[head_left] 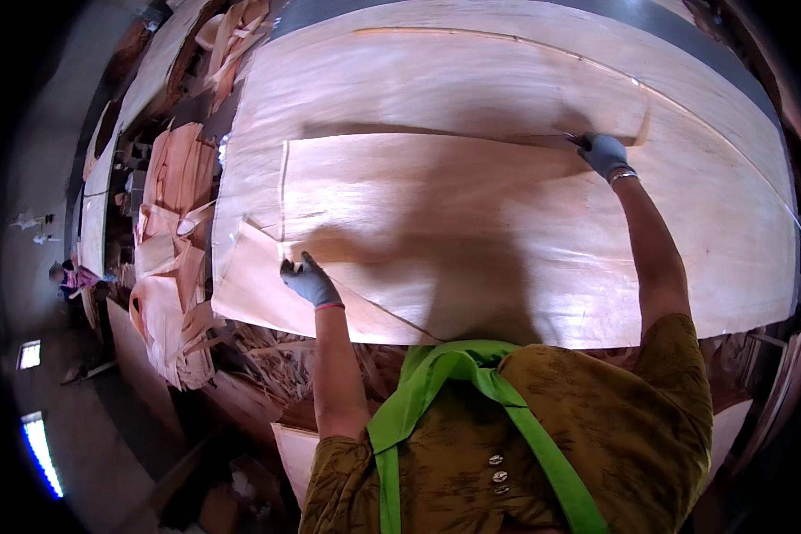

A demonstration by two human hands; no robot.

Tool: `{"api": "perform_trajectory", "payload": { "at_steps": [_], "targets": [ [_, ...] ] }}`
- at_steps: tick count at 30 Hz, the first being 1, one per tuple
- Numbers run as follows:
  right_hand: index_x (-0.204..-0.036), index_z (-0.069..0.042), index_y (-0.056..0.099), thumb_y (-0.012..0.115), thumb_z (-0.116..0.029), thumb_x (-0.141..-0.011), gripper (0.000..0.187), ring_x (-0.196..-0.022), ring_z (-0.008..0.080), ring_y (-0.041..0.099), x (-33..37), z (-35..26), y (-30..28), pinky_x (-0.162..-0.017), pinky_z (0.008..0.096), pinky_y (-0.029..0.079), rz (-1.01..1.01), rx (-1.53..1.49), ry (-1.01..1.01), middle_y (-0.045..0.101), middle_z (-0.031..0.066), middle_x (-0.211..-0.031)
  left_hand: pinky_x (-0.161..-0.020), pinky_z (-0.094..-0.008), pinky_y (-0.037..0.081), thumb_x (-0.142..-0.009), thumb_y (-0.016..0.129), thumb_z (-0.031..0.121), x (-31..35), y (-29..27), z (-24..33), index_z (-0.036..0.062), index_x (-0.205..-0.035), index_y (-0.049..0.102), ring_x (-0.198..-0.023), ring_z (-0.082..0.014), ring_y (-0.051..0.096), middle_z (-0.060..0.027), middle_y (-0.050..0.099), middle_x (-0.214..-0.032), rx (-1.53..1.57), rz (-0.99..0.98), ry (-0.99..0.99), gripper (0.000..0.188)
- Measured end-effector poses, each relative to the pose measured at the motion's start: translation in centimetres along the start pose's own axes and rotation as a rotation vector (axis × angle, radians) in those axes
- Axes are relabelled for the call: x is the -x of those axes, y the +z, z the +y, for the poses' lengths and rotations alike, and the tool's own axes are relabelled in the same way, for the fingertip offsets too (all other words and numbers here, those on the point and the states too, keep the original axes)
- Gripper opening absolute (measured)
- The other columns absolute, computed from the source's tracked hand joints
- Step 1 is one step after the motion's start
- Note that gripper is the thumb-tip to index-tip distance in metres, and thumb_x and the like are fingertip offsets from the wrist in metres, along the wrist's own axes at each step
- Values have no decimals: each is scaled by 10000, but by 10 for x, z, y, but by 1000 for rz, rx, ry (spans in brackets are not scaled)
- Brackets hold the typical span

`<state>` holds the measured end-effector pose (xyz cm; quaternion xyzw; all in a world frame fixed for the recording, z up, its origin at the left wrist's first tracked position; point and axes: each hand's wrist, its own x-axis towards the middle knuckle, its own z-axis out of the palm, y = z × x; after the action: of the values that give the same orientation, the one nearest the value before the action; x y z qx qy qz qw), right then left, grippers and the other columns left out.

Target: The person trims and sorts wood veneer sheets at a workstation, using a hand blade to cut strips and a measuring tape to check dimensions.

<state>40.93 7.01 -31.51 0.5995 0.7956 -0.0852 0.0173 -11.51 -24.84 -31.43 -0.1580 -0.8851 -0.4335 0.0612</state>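
Veneer sheet (365, 178), pale and roughly rectangular, lies at the middle of the dial, spread over a larger pale sheet (721, 276) that covers most of the worktop. Its left edge stands almost straight between 9 and 11 o'clock, and its far edge runs from 11 o'clock toward the right hand (603, 154) at 2 o'clock. That hand, in a grey glove with a band at the wrist, reaches to the sheet's far edge with fingers bent and drawn close together; whether they pinch the wood I cannot tell, as the tips are dark and small. The left hand (311, 282), gloved in grey with a red cuff, is just short of centre toward 9 o'clock, beside the sheet's near left corner, its fingers curled and its thumb raised a little apart; I cannot tell whether it grips anything. From beside it a slanting edge runs down toward 6 o'clock, with a pale corner of wood (256, 271) at 9 o'clock. A thin cane (587, 60) arcs across the larger sheet from 12 to 3 o'clock. Torn reddish veneer (173, 258) is heaped farther out at 9 o'clock, and loose scraps (271, 356) lie at 8 o'clock, below the worktop's near edge.
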Motion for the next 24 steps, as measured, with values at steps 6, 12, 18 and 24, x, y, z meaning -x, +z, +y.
{"api": "perform_trajectory", "payload": {
  "at_steps": [6,12,18,24],
  "targets": [
    [-923,-128,605,580,-256,-787,189,-815,367,614,-3,27,2,-700,477,487,77,-46,1,648,152,-851,-1067,-553,185,-877,505,407,6,31,73,78,-1369,369,-1347,-334,265,-164,278,-1464,-852,-293,966,608],
    [-907,-139,597,577,-243,-799,150,-810,379,608,-10,8,-28,-690,486,482,133,-85,14,647,153,-834,-1064,-597,99,-913,353,531,-21,67,7,114,-1422,294,-1371,-281,226,-101,269,-1484,-968,-482,789,661],
    [-985,-116,562,568,-211,-810,199,-851,389,588,-19,18,-21,-680,477,478,319,-33,284,618,172,-937,-1057,-601,132,-894,383,522,-2,88,6,186,-1437,268,-1367,-325,215,-123,264,-1482,-813,-472,755,649],
    [-960,-86,520,553,-184,-841,158,-802,428,566,19,-138,1,-662,497,460,366,-360,-132,567,203,-924,-1029,-627,178,-904,460,382,28,95,88,161,-1443,241,-1342,-389,227,-181,205,-1485,-533,-590,921,622]
  ]
}}
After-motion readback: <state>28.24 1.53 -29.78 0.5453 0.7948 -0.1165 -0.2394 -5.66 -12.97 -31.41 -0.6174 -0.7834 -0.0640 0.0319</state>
